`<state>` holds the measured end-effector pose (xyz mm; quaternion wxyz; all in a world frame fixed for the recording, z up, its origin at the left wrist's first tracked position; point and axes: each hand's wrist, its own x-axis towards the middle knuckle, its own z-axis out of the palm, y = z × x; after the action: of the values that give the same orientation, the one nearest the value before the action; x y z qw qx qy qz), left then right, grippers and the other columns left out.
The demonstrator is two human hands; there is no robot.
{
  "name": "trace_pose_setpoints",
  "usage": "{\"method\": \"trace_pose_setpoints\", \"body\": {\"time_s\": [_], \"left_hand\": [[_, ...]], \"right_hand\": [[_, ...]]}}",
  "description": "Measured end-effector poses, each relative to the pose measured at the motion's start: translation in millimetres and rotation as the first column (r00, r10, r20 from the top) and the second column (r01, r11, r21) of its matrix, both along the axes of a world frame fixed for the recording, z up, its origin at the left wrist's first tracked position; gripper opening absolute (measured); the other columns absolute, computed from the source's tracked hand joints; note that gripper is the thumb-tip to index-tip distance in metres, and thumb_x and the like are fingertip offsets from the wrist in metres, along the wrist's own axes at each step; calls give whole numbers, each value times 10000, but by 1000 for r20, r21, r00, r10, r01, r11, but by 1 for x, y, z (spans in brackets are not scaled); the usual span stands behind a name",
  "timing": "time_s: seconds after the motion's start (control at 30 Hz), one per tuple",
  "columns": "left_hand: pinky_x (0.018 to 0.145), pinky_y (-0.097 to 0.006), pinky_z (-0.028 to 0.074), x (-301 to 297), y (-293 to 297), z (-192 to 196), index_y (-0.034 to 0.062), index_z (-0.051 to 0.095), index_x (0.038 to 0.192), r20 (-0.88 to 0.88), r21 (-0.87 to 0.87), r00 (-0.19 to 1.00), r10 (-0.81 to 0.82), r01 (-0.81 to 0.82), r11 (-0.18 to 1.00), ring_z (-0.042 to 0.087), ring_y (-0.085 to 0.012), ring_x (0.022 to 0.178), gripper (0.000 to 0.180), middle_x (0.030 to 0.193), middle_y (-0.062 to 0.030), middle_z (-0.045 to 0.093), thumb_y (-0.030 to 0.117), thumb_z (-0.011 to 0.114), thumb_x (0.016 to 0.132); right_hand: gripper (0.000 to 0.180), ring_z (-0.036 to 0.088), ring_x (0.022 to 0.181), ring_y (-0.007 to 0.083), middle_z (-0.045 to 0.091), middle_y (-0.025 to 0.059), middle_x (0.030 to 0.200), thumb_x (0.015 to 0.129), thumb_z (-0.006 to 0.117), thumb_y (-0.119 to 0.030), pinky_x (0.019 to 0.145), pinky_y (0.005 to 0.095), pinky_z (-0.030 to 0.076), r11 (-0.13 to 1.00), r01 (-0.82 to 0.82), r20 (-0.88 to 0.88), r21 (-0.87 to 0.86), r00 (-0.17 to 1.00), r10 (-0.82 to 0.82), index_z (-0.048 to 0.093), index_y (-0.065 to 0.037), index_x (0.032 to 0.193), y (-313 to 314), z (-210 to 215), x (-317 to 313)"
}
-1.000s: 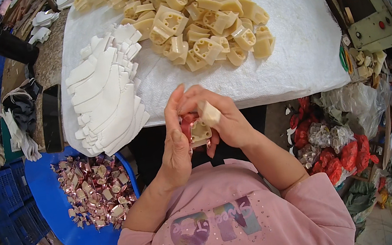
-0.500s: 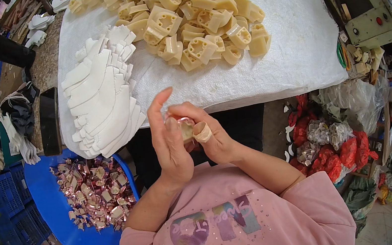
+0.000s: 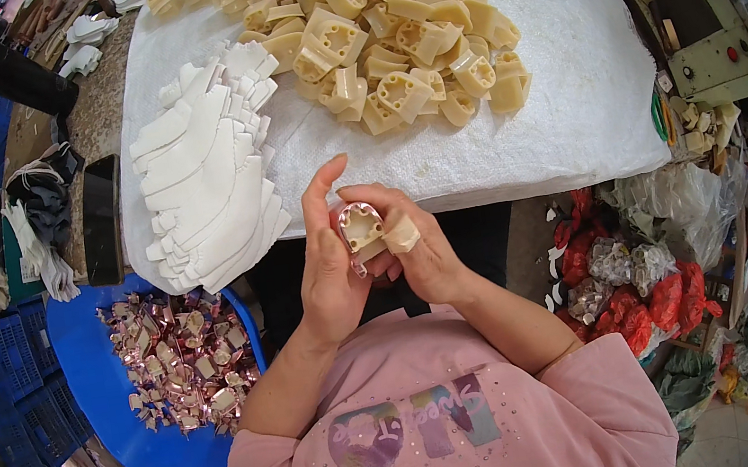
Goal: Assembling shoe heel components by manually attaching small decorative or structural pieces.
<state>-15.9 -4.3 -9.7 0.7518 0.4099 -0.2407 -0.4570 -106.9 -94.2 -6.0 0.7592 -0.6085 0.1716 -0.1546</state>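
Between my two hands, in front of my chest, is a shoe heel (image 3: 361, 227) with a beige, hollowed, holed face and a shiny pink outer wall. My left hand (image 3: 327, 283) wraps its left side, index finger raised. Curled around the other side is my right hand (image 3: 432, 264), its thumb bound with beige tape (image 3: 402, 234). Fingers hide the heel's underside. Beyond my hands lies a pile of bare beige heels (image 3: 407, 95). Left of that pile, thin curved white pieces (image 3: 203, 176) overlap in a stack.
White woven sheeting (image 3: 560, 126) covers the table. A blue basin (image 3: 151, 446) at lower left holds many shiny pink heels (image 3: 186, 360). A phone (image 3: 102, 219) and black cylinder (image 3: 27, 80) are on the left bench. Red plastic bags (image 3: 664, 293) lie at right.
The heel has turned in my hands, so its holed face now shows upward. My right hand has shifted slightly right. The whole view has moved a little.
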Motion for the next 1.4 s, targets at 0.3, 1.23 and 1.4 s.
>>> {"method": "trace_pose_setpoints", "body": {"time_s": [0.3,1.23,1.4], "left_hand": [[588,-229,384,7,4,8,8,18,1414,542,219,839,-53,-81,972,500,-123,743,1028,970,-104,527,767,308,785],[637,-282,503,13,2,14,-15,512,1076,904,61,424,49,-241,968,607,-191,771,462,917,-125,571,-29,733,670],[622,-269,521,9,-2,12,-17,514,992,906,3,405,120,-290,957,640,-171,714,463,843,-115,619,20,783,617]], "right_hand": [[322,549,672,246,528,97,703,774,681,-278,635,322,469,579,18,-83,-815,985,-149,590,3,904,-21,29,3],[162,547,632,76,582,3,718,887,580,-175,540,229,440,856,68,64,-512,997,-42,546,-27,830,-37,-9,1],[178,524,610,59,586,13,758,930,518,-183,510,220,422,973,-102,89,206,992,85,578,-17,907,-40,-10,-7]]}}
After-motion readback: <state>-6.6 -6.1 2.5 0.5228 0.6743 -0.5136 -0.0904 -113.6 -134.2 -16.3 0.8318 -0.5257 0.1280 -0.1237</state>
